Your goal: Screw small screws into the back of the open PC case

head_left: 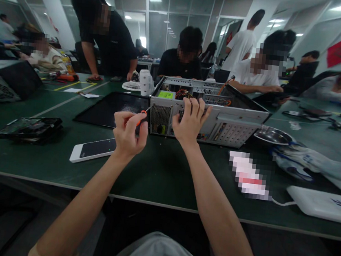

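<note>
A computer case (234, 132) lies on its side on the green table in front of me, its top uncovered, with wires and a green-labelled metal box (165, 95) inside. My left hand (129, 135) is closed round a screwdriver (143, 117) with an orange and black handle. The screwdriver's thin shaft points at the case's left corner; whether its tip touches a screw is too small to tell. Against the case's near panel rests my right hand (189, 124), fingers spread and reaching its upper edge. A black side panel (111, 109) lies flat left of the case.
A white device with a dark screen (94, 151) lies below my left hand. Circuit boards (30, 128) are stacked further left, near another computer case (6, 82). On the right are a metal bowl (274, 135), gloves (299, 161) and a cabled white box (324, 204). People work across the table.
</note>
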`<action>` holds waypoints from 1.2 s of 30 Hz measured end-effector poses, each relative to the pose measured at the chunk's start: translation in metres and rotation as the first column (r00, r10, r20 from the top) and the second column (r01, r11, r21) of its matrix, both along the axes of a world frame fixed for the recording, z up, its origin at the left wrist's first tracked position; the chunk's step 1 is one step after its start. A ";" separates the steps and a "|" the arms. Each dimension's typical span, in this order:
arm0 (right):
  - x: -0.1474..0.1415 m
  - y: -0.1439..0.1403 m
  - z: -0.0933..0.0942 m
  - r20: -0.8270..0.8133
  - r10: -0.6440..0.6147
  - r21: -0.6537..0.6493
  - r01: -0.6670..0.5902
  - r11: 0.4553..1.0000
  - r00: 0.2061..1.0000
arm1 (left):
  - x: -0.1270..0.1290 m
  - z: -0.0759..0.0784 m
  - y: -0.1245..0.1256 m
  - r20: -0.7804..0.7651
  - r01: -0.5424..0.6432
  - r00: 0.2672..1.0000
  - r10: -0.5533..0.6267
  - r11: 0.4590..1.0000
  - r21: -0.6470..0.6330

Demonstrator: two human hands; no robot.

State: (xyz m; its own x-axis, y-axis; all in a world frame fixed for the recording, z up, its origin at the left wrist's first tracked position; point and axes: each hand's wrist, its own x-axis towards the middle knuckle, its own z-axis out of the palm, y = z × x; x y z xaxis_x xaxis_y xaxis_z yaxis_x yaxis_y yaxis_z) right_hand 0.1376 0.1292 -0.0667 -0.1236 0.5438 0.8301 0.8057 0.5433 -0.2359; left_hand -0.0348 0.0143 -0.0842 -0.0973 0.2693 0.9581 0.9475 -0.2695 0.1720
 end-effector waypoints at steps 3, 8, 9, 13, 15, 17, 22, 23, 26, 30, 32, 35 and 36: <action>0.000 -0.001 0.001 -0.006 0.000 0.003 0.000 1.000 1.000 | 0.000 0.000 0.000 -0.096 0.096 0.991 -0.095 0.995 0.003; 0.000 0.000 0.001 -0.013 0.020 -0.010 -0.020 1.000 1.000 | 0.000 0.002 0.002 -0.059 0.182 0.981 -0.184 0.983 -0.038; 0.000 0.001 0.000 -0.012 0.022 -0.008 -0.022 1.000 1.000 | 0.000 0.002 0.002 -0.046 0.193 0.980 -0.195 0.980 -0.041; 0.000 0.004 -0.002 0.000 0.011 0.004 -0.011 1.000 1.000 | 0.000 -0.001 0.005 -0.057 0.217 0.975 -0.217 0.976 0.001; 0.000 0.004 -0.002 0.008 -0.001 0.006 0.001 1.000 1.000 | 0.001 -0.001 0.006 -0.089 0.216 0.973 -0.211 0.975 0.051; 0.000 0.004 -0.002 0.011 -0.007 0.006 0.007 1.000 1.000 | 0.002 0.000 0.007 -0.110 0.201 0.975 -0.191 0.975 0.096; 0.000 0.002 -0.001 0.015 -0.014 0.023 0.014 1.000 1.000 | 0.004 -0.001 0.008 -0.084 0.270 0.962 -0.259 0.946 0.181; 0.000 0.002 -0.001 0.013 -0.014 0.027 0.014 1.000 1.000 | 0.004 -0.002 0.008 -0.072 0.287 0.958 -0.278 0.941 0.181; 0.000 0.001 -0.001 0.012 -0.014 0.029 0.013 0.999 1.000 | 0.004 -0.004 0.006 -0.065 0.321 0.947 -0.315 0.938 0.130; 0.000 0.002 0.000 0.014 -0.005 0.014 0.005 1.000 1.000 | 0.005 -0.002 0.003 -0.059 0.262 0.964 -0.258 0.962 0.074; 0.000 0.002 0.000 0.010 -0.003 0.013 0.003 1.000 1.000 | 0.004 0.001 0.002 -0.042 0.173 0.985 -0.170 0.982 0.078; 0.001 0.002 -0.001 0.007 -0.001 0.014 0.000 1.000 1.000 | 0.003 0.004 0.002 -0.030 0.080 0.997 -0.078 0.993 0.092; 0.001 0.003 -0.001 0.006 0.003 0.013 -0.003 1.000 1.000 | 0.003 0.006 0.002 -0.025 0.067 0.998 -0.065 0.993 0.101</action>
State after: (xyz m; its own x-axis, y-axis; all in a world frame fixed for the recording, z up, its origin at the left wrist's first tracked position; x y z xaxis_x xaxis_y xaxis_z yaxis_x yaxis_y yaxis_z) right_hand 0.1381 0.1319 -0.0677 -0.1302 0.5326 0.8363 0.8052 0.5490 -0.2243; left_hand -0.0322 0.0162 -0.0786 -0.0619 0.1760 0.9824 0.9301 -0.3469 0.1208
